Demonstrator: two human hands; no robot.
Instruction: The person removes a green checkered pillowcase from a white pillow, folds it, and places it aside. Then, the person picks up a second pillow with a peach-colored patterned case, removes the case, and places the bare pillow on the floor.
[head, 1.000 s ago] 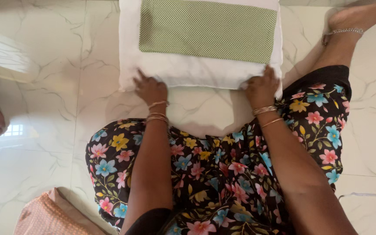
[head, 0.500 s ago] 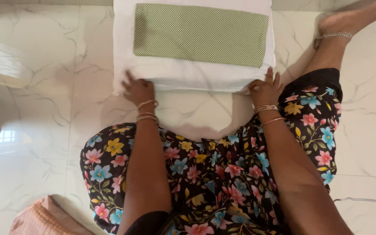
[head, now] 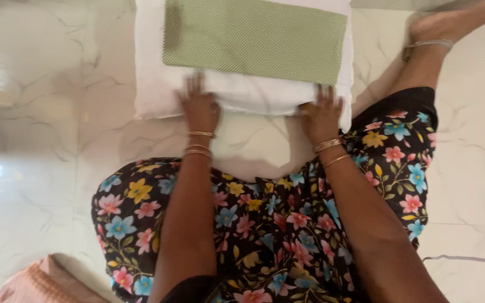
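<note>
White marble floor (head: pixel 40 168) with grey veining is seen from above, and a folded white cloth (head: pixel 152 73) is laid on it, topped by a green checked panel (head: pixel 254 36). The near edge of the cloth is pressed by both hands, palms down and fingers spread flat rather than clenched. The left hand (head: pixel 199 106) is placed at the near left part of the cloth, the right hand (head: pixel 322 115) at the near right corner; whether the fabric is pinched cannot be told through the blur. Bangles are worn on both wrists. A dark floral garment (head: pixel 265 224) is spread below, and a pink cloth (head: pixel 29 283) lies at the lower left.
</note>
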